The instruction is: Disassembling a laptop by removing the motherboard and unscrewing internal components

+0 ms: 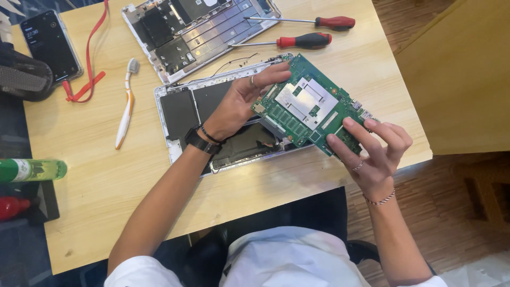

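Both hands hold a green circuit board point(308, 106) with a silver shield plate, lifted and tilted above an opened laptop base point(183, 109). My left hand point(241, 101), with a ring and a black wrist strap, grips the board's left edge. At the board's lower right corner, my right hand point(374, 151) pinches it with fingers and thumb. The laptop base lies on the wooden table point(95, 175), its dark battery area exposed beneath the board.
A second laptop cover point(196, 29) lies at the back. Two red-handled screwdrivers point(305, 41) lie beside it. A white and orange toothbrush point(126, 106), a phone point(50, 42) with a red strap, and a green bottle point(29, 170) sit to the left. The table edge runs close on the right.
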